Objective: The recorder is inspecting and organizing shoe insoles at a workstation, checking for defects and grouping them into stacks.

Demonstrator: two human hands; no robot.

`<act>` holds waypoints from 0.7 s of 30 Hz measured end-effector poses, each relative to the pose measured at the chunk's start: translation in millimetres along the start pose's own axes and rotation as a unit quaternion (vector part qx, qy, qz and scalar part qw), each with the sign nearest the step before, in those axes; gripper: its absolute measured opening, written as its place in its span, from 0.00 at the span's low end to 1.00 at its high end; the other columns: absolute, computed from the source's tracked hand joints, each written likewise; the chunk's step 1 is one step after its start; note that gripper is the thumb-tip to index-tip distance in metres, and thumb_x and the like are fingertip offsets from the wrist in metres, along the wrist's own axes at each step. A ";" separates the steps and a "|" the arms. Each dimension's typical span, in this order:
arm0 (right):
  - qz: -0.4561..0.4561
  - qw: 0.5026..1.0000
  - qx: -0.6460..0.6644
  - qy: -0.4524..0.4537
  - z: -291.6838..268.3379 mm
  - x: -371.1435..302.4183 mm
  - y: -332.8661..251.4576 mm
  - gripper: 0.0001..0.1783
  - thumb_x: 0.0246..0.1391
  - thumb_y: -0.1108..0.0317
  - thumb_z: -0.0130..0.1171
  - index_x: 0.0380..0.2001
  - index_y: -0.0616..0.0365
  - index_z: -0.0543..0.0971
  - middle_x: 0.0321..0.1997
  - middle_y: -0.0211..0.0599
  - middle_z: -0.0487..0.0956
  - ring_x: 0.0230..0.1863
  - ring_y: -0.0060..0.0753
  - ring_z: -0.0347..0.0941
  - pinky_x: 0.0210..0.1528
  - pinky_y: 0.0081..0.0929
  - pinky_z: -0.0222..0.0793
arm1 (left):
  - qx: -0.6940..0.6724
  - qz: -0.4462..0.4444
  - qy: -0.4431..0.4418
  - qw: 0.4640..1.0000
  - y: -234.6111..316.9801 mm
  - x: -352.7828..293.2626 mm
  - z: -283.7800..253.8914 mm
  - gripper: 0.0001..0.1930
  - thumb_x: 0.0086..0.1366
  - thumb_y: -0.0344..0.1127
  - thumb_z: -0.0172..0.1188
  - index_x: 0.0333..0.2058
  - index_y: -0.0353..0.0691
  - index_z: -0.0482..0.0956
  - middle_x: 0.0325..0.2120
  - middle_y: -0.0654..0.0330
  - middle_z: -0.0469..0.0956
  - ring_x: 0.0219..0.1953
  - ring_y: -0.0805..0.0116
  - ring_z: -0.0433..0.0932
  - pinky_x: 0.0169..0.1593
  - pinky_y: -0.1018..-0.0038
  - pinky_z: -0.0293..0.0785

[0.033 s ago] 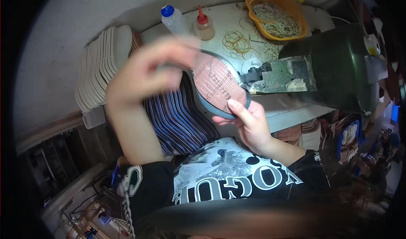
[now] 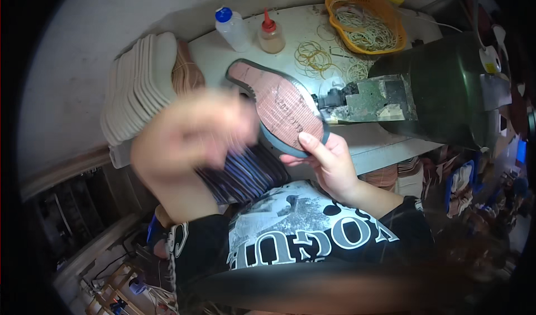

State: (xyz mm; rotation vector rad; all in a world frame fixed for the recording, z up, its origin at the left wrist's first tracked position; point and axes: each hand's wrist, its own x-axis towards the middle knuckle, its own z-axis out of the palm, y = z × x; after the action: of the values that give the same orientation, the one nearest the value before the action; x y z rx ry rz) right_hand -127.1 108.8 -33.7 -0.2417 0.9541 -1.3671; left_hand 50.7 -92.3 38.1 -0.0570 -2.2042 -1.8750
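Note:
My right hand (image 2: pixel 332 161) grips the broad end of a shoe sole (image 2: pixel 282 100), with the thumb on its face. The sole has a pinkish-brown ribbed face with dark markings and a dark edge. Its narrow end points up and left, free of any hand. Its right side is close by the small dark head (image 2: pixel 334 97) of a green machine (image 2: pixel 435 89); whether they touch I cannot tell. My left hand (image 2: pixel 204 128) is smeared by motion, left of the sole and above a row of dark, blue-edged soles (image 2: pixel 248 172). Its fingers cannot be made out.
Pale soles (image 2: pixel 137 86) stand stacked at the left, beside brown ones (image 2: pixel 187 69). Behind are a blue-capped bottle (image 2: pixel 231 33), a red-tipped bottle (image 2: pixel 272 39), loose rubber bands (image 2: pixel 312 58) and a yellow basket (image 2: pixel 329 13) of bands. More stacked pieces (image 2: pixel 382 178) lie at the lower right.
My left hand has moved down and away from the sole's narrow end, which now shows fully. My right hand and the sole have hardly moved.

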 end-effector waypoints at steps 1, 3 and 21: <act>0.042 0.998 -0.022 -0.043 7.9 -9.1 6.9 0.17 0.63 0.64 0.52 0.47 0.67 0.75 0.42 0.44 0.81 0.38 0.34 0.80 0.43 0.29 0.78 | 0.004 0.059 -0.061 0.996 35.2 -19.4 18.3 0.17 0.65 0.42 0.58 0.40 0.31 0.80 0.30 0.54 0.81 0.32 0.64 0.78 0.39 0.71 0.72; 0.096 0.991 -0.037 -0.091 14.1 -21.5 18.9 0.17 0.63 0.63 0.52 0.48 0.66 0.75 0.44 0.41 0.80 0.42 0.31 0.79 0.45 0.29 0.77 | 0.019 0.075 -0.091 0.993 54.9 -38.3 43.9 0.13 0.66 0.37 0.55 0.35 0.31 0.81 0.28 0.54 0.80 0.30 0.61 0.78 0.35 0.70 0.71; -0.182 0.864 -0.442 -0.160 5.1 -47.0 4.0 0.18 0.57 0.74 0.55 0.51 0.65 0.72 0.43 0.47 0.79 0.42 0.33 0.77 0.45 0.24 0.72 | -0.270 -0.043 0.185 0.944 11.1 -35.9 133.2 0.06 0.70 0.31 0.48 0.41 0.35 0.70 0.34 0.65 0.70 0.36 0.79 0.69 0.43 0.81 0.67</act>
State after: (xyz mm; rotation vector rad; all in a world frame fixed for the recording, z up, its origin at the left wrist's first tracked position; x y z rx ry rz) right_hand -116.4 150.1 -12.8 -1.3636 1.2337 -1.0723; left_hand 66.1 44.3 22.2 0.2748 -1.4288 -2.2635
